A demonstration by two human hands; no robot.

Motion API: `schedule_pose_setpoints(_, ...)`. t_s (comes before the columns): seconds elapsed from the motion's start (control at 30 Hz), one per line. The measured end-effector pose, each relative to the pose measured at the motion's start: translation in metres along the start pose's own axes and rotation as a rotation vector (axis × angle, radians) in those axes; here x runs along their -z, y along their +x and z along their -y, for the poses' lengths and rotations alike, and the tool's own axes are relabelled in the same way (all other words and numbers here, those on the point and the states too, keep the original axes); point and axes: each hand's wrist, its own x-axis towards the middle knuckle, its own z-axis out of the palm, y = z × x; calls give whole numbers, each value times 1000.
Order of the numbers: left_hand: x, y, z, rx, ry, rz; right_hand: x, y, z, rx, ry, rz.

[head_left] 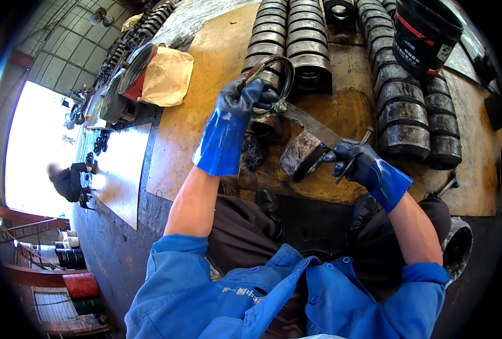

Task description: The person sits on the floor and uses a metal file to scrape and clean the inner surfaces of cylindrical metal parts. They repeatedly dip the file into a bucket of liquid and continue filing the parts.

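While the left hand (242,99) grasped a ring (290,76), upper centre: work looked unfinished, residue (282,107) remaining.
Right hand (357,161): clasped a blade (317,127).
Finished share: unclear.

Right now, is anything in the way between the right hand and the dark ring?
Only the flat blade that the right hand holds, reaching toward the dark ring in the left hand. Nothing else visible blocks the way.

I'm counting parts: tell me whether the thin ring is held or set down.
Held: the left hand grips the thin ring, fingers curled round its rim.
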Motion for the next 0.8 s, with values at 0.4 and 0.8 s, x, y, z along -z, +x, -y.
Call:
schedule_pose_setpoints(0.4, 8, 7, 9, -208, -64, 46, -15, -8, 3, -105, 256, 115)
schedule_pose_setpoints(0.8, 36, 27, 23, -179, -322, -286, -9, -9, 20, -24, 311, 135)
